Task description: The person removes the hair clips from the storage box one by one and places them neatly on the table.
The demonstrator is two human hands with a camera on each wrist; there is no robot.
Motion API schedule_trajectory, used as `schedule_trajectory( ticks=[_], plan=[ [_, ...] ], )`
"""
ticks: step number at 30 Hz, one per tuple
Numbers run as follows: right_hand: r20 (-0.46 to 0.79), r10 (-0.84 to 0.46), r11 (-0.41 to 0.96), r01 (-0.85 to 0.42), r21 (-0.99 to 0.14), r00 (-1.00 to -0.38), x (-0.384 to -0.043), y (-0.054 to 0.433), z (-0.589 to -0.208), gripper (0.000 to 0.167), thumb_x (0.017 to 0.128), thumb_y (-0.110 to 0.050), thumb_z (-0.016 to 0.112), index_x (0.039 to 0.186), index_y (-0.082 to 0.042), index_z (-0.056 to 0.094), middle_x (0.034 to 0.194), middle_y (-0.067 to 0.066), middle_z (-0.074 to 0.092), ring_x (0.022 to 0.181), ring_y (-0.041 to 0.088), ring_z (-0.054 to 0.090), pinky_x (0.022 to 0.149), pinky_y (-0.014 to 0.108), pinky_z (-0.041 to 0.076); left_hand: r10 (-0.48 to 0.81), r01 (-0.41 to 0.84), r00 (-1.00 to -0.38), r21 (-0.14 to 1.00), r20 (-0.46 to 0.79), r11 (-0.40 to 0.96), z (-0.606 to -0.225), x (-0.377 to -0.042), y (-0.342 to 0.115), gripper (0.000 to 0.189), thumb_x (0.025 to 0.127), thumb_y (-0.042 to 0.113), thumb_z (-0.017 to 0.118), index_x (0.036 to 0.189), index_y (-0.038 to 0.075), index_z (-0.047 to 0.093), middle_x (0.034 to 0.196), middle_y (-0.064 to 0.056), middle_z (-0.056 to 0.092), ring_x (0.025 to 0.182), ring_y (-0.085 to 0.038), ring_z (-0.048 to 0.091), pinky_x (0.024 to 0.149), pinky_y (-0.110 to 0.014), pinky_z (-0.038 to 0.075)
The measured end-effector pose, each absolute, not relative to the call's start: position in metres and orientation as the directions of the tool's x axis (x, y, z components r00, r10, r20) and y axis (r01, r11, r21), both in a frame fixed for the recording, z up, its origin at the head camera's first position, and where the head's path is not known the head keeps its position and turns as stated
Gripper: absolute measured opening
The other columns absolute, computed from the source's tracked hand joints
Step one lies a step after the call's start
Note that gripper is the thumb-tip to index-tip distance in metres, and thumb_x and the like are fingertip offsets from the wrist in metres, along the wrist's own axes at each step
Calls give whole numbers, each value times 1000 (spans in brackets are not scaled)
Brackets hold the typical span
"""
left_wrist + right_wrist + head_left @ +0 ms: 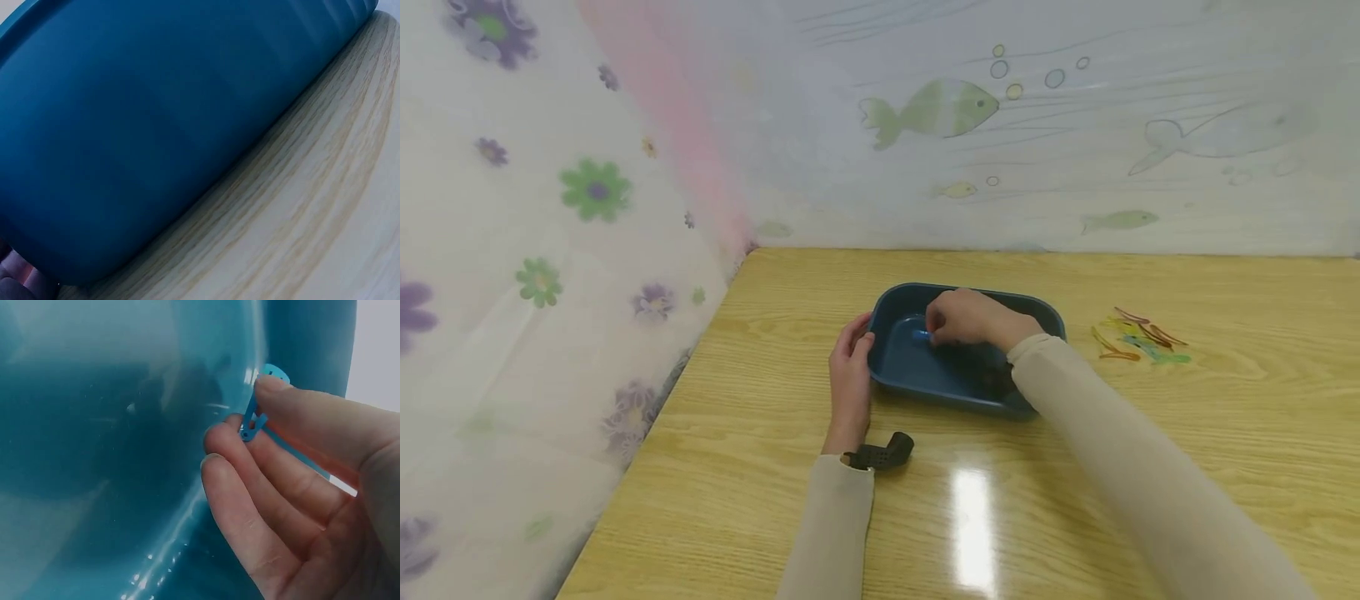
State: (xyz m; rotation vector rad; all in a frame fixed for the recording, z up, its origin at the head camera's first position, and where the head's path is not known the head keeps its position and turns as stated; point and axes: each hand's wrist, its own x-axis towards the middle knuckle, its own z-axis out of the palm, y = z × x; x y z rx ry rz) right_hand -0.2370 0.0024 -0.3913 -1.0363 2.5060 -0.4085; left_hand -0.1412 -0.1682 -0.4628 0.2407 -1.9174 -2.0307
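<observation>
A blue plastic basin (pixel 917 379) stands on the wooden table. My left hand (pixel 852 367) holds its left side, thumb at the rim and fingers against the outer wall. In the left wrist view, only bits of the fingers (pixel 22 278) show by the corner of the basin (pixel 156 112). Inside the basin, my right hand (pixel 973 318) pinches a small blue hair clip (pixel 250 419) between thumb and fingers. The right wrist view shows this hand (pixel 294 481) close to the basin's inner wall, with the clip partly hidden by the thumb.
Several coloured hair clips (pixel 1150 340) lie in a loose group on the table (pixel 1240 417), right of the basin. Behind the table hangs a sheet with fish drawings (pixel 951 108); a flowered sheet (pixel 550 225) is on the left. A black wrist strap (pixel 880 454) sits on the left wrist.
</observation>
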Motion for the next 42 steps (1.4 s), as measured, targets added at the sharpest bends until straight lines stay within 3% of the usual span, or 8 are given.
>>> schedule_trajectory(
  ticks=[6, 14, 29, 42],
  plan=[
    [-214, -729, 671, -618, -411, -650, -235, 4, -389, 10, 85, -23, 60, 88, -13, 61, 72, -3, 58, 62, 12, 53, 61, 29, 43, -358, 137, -927, 990, 112, -45, -463, -141, -169, 28, 91, 20, 47, 118, 19, 56, 119, 3, 54, 111, -10, 48, 94, -33, 36],
    [-164, -712, 682, -619, -389, -683, -230, 6, -383, 9, 87, -23, 56, 89, -15, 60, 78, -2, 56, 68, 16, 49, 62, 30, 40, -368, 130, -924, 990, 104, -47, -462, -141, -169, 28, 91, 19, 46, 117, 20, 57, 118, 4, 55, 110, -11, 48, 94, -33, 36],
    [-121, -721, 668, -638, -384, -682, -220, 16, -363, 12, 87, -24, 56, 94, -15, 60, 88, -2, 56, 78, 16, 50, 71, 33, 41, -365, 142, -923, 989, 120, -33, -464, -139, -169, 28, 92, 20, 46, 118, 19, 57, 118, 3, 55, 110, -11, 48, 94, -33, 35],
    [-58, -744, 636, -679, -367, -665, -204, 22, -350, 11, 87, -25, 57, 93, -17, 60, 85, -3, 54, 74, 15, 48, 66, 31, 40, -356, 116, -930, 992, 95, -40, -461, -140, -166, 28, 92, 20, 45, 118, 20, 56, 119, 4, 54, 111, -10, 47, 95, -33, 34]
  ],
)
